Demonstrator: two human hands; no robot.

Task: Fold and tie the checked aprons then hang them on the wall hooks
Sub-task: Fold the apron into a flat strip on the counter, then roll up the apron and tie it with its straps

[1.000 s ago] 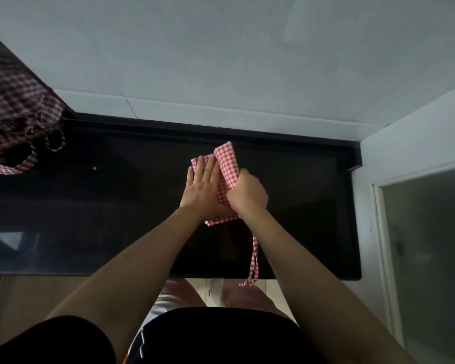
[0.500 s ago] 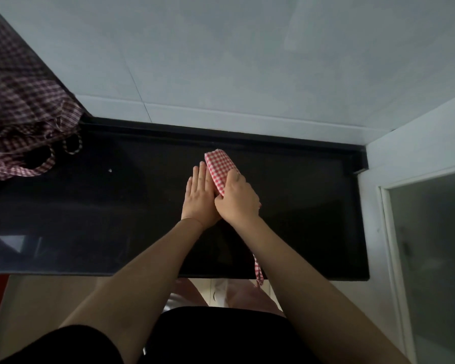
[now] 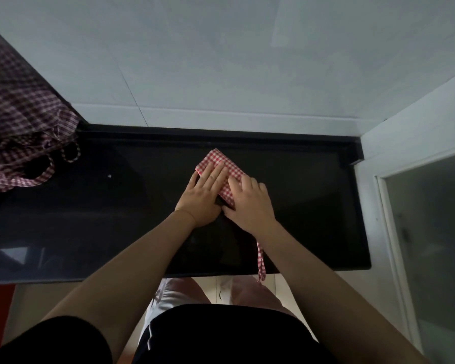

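mid-fold, by the look of it. red checked apron [image 3: 222, 168] down to a small packet on the black counter [image 3: 116, 211], roughly centre and toward the back wall. left hand [image 3: 204, 197] flat on the packet's left part, fingers straight and pressing, gripping nothing. right hand [image 3: 250, 203] laid over the packet's right part, fingers spread and fairly straight, likewise pressing rather than clutching. both hands touching the cloth, thumbs nearly meeting at its near edge.

one tie strap [image 3: 260, 258] trailing out from under the right wrist, across the counter and over the front edge, hanging loose. not yet wound round the packet, so tying judged still to come for this apron.

second checked apron [image 3: 19, 122], darker, heaped unfolded at the far left end of the counter, straps looped beside it; well apart from the hands and seemingly untouched. whether more than one piece in that heap, cannot tell.

no wall hooks in view, nothing seen hung. judged progress: first apron's folding nearly complete; left to do are tying it, hanging it, then the same for the heap.
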